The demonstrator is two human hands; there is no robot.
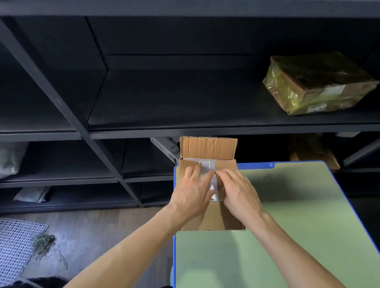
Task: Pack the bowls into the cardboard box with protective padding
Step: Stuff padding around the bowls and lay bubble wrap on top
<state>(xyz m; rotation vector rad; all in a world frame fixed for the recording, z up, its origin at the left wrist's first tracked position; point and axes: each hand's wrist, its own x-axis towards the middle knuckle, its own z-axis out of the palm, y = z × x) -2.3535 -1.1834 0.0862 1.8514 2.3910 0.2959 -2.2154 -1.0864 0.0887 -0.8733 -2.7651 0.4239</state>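
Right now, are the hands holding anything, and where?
The left hand presses flat on the cardboard box, on its left flap, gripping nothing. The right hand bends its fingertips at the clear padding; a pinch cannot be told.

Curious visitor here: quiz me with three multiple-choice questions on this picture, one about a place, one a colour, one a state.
1. Where does the cardboard box stand? A) on the floor B) on a shelf C) on the green table
2. What colour is the table's edge? A) red B) blue C) yellow
3. How is the box's far flap? A) upright B) folded flat C) torn off
Answers: 1 C, it sits on the table's far left corner. 2 B, the edge is blue. 3 A, it stands straight up.
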